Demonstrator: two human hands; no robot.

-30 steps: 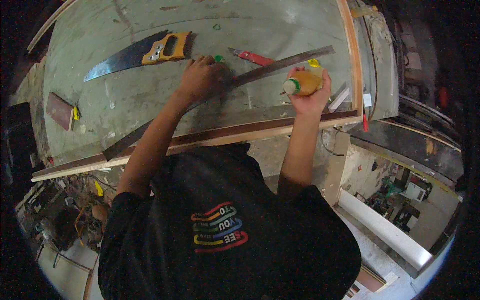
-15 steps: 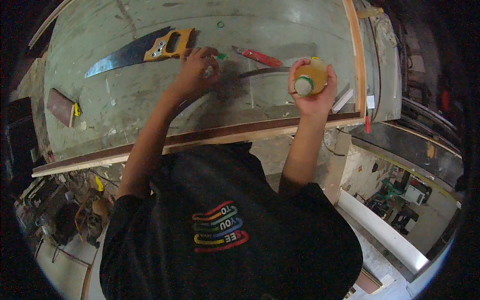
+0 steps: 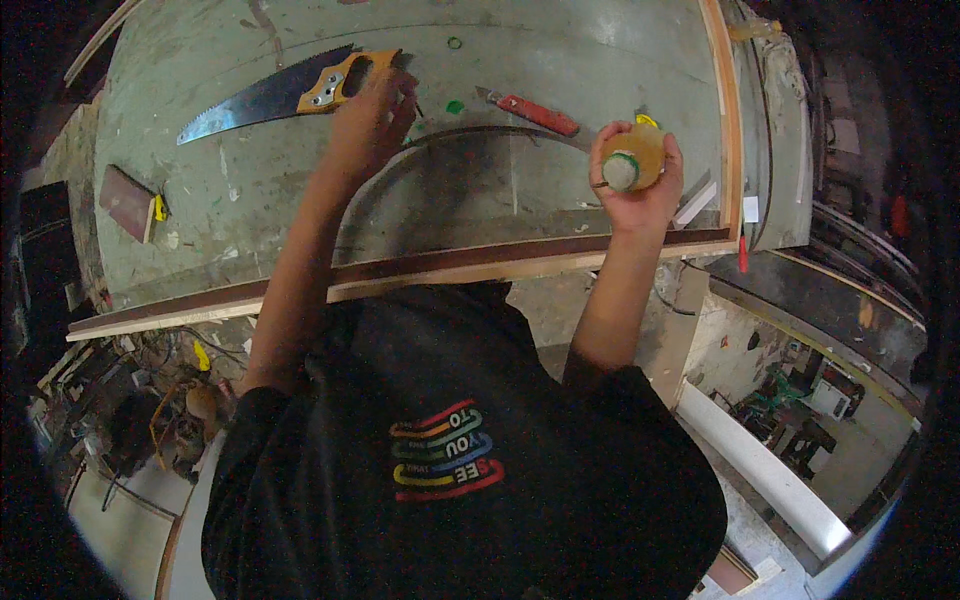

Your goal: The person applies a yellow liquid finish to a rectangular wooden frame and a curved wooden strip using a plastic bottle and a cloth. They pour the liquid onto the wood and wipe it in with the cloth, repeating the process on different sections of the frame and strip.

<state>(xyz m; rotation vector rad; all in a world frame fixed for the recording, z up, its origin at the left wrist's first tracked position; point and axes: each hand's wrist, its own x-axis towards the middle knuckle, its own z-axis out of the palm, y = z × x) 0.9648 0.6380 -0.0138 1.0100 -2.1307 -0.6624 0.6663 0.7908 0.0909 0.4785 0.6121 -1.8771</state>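
My right hand (image 3: 640,205) is wrapped around a bottle of yellowish liquid (image 3: 648,150), with its pale, green-ringed top tilted toward me. Over the right end of a handsaw (image 3: 290,90), my left hand (image 3: 368,125) has its fingers partly spread and blurred by motion. Whether those fingers touch the saw's yellow handle, I cannot tell. Between my hands lies a red utility knife (image 3: 535,112), blade pointing left. Near its tip are a small green piece (image 3: 455,107) and a green ring (image 3: 454,43). A dark curved strip (image 3: 480,133) arcs across the table between my hands.
Wooden strips edge the greenish table (image 3: 270,200) along the near side (image 3: 480,258) and the right side (image 3: 728,120). A brown block (image 3: 127,203) with a yellow piece beside it lies at left. A white offcut (image 3: 697,204) sits near the right corner, close to a red-handled tool (image 3: 743,250).
My left hand has moved left and slightly up over the saw's handle, uncovering the green piece and more of the curved strip. My right hand keeps the bottle; the whole view has shifted slightly.
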